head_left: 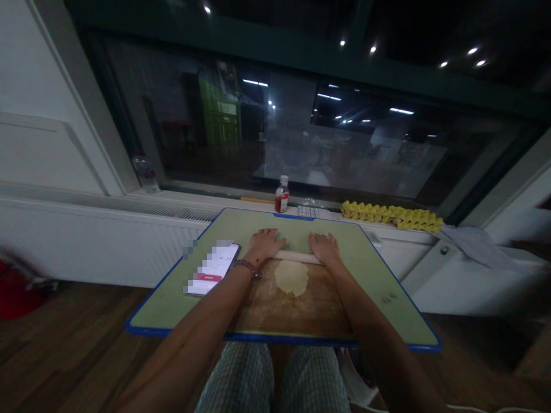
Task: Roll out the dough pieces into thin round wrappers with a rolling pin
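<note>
Pale in colour, the pin (299, 257) lies under both hands: the left hand (264, 244) over one end, the right hand (324, 248) over the other. Both are opened rather flat, fingers stretched forward; whether any finger curls around the pin, I cannot tell. The pin is a little slanted, its right end nearer to the person.

Just on the near side of it is the dough (291, 278), a thin, uneven round on the brown board (297, 318). If one palm presses more than the other, I think the dough could become thinner on that side. It might also stick to the board or tear, should the flour be too little there.

The board rests on a green table (370, 267) with blue edge. On its left part lies a phone (217, 267), close to the left forearm; a wide swing of this arm could push it toward the edge. Farther, by the window, stand a small bottle (282, 196) and a yellow egg tray (390, 215), both probably beyond danger.
</note>
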`<state>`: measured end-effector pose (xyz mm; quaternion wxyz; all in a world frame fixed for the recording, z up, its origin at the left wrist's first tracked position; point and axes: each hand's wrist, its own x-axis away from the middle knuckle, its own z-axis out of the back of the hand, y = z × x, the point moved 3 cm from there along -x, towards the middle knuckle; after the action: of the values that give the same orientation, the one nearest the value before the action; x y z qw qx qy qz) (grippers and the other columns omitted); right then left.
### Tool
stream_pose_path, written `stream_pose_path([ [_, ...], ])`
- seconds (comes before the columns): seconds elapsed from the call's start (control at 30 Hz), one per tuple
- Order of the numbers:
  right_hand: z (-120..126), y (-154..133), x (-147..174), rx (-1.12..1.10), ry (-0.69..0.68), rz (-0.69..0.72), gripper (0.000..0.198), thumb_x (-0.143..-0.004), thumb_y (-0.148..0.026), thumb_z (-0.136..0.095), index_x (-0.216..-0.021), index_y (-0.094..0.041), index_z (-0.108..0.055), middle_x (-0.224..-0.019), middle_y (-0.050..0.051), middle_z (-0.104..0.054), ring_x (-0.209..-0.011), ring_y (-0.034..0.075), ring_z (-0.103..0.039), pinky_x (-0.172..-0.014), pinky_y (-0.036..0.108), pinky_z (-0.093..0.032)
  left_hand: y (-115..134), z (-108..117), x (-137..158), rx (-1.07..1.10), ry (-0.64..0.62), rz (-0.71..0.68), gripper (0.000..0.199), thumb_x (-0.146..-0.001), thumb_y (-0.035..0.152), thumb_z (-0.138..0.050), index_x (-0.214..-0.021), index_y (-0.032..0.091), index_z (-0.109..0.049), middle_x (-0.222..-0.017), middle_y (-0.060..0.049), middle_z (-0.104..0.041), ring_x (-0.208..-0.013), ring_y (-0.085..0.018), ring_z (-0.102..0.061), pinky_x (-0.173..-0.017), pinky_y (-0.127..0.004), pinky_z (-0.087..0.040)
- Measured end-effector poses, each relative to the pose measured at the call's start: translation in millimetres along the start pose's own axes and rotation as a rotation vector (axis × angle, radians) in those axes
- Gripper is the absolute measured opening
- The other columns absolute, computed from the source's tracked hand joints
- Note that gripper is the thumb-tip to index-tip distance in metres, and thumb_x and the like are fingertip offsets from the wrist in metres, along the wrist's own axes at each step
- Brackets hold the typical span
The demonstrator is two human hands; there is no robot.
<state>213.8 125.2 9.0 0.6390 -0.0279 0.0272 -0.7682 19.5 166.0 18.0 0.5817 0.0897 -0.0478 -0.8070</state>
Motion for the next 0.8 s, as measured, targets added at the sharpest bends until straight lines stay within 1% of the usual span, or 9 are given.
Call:
stream_pose_path([
  [0.23,-1.8,-1.6,-12.1,0.0,0.026,0.013,0.047,-0.103,-0.038,-0.024,-0.141,-0.025,-0.049,-0.14,0.012,-0.057,-0.134,0.025,-0.044,-0.115,0.05,-0.015,-0.4,-1.7,-10.0,0.003,-0.014,0.014,0.053,-0.092,0.054,-0.038,-0.127,0.02,-0.06,-0.135,-0.012,-0.059,-0.126,-0.03,-0.051,-0.102,-0.041,-0.041],
  [0.37,-2.8,-3.0,-18.9,-0.004,0.014,0.004,0.052,-0.104,-0.042,-0.018,-0.138,-0.022,-0.052,-0.138,0.013,-0.058,-0.134,0.026,-0.045,-0.114,0.05,-0.016,-1.4,-3.2,-13.3,0.0,-0.031,0.012,0.054,-0.091,0.055,-0.038,-0.123,0.019,-0.063,-0.133,-0.012,-0.061,-0.124,-0.03,-0.052,-0.1,-0.041,-0.043],
  [0.43,-3.1,-2.9,-19.6,-0.002,0.01,0.01,0.052,-0.104,-0.042,-0.018,-0.138,-0.023,-0.052,-0.139,0.013,-0.058,-0.135,0.026,-0.043,-0.114,0.05,-0.017,-1.4,-4.0,-13.9,-0.004,-0.038,0.012,0.055,-0.091,0.056,-0.037,-0.122,0.019,-0.063,-0.134,-0.012,-0.06,-0.125,-0.03,-0.051,-0.1,-0.042,-0.042],
  [0.5,-3.1,-2.4,-18.3,0.0,0.004,0.025,0.049,-0.104,-0.041,-0.02,-0.14,-0.024,-0.05,-0.14,0.013,-0.057,-0.136,0.026,-0.042,-0.114,0.05,-0.017,-0.9,-4.8,-13.3,-0.011,-0.036,0.009,0.055,-0.091,0.056,-0.037,-0.123,0.02,-0.063,-0.139,-0.012,-0.057,-0.129,-0.03,-0.047,-0.102,-0.043,-0.041],
  [0.6,-2.7,-1.8,-14.5,0.004,-0.007,0.04,0.048,-0.104,-0.042,-0.024,-0.141,-0.024,-0.048,-0.141,0.013,-0.056,-0.136,0.027,-0.042,-0.115,0.05,-0.016,0.5,-5.6,-9.7,-0.025,-0.02,-0.003,0.057,-0.091,0.057,-0.037,-0.13,0.021,-0.058,-0.153,-0.011,-0.041,-0.14,-0.03,-0.033,-0.108,-0.045,-0.034],
  [0.67,-2.2,-2.2,-11.8,0.007,-0.015,0.048,0.049,-0.103,-0.043,-0.024,-0.141,-0.024,-0.048,-0.143,0.013,-0.054,-0.136,0.027,-0.042,-0.115,0.049,-0.016,1.8,-5.5,-6.0,-0.032,-0.018,-0.011,0.059,-0.092,0.059,-0.037,-0.135,0.022,-0.054,-0.158,-0.01,-0.033,-0.143,-0.03,-0.026,-0.111,-0.045,-0.031],
  [0.8,-1.5,-4.4,-6.6,0.016,-0.04,0.072,0.049,-0.104,-0.041,-0.021,-0.142,-0.022,-0.047,-0.145,0.012,-0.052,-0.137,0.025,-0.041,-0.115,0.048,-0.016,4.9,-3.0,2.7,-0.041,-0.034,-0.023,0.058,-0.093,0.059,-0.035,-0.136,0.025,-0.052,-0.158,-0.007,-0.033,-0.144,-0.03,-0.026,-0.112,-0.046,-0.028],
])
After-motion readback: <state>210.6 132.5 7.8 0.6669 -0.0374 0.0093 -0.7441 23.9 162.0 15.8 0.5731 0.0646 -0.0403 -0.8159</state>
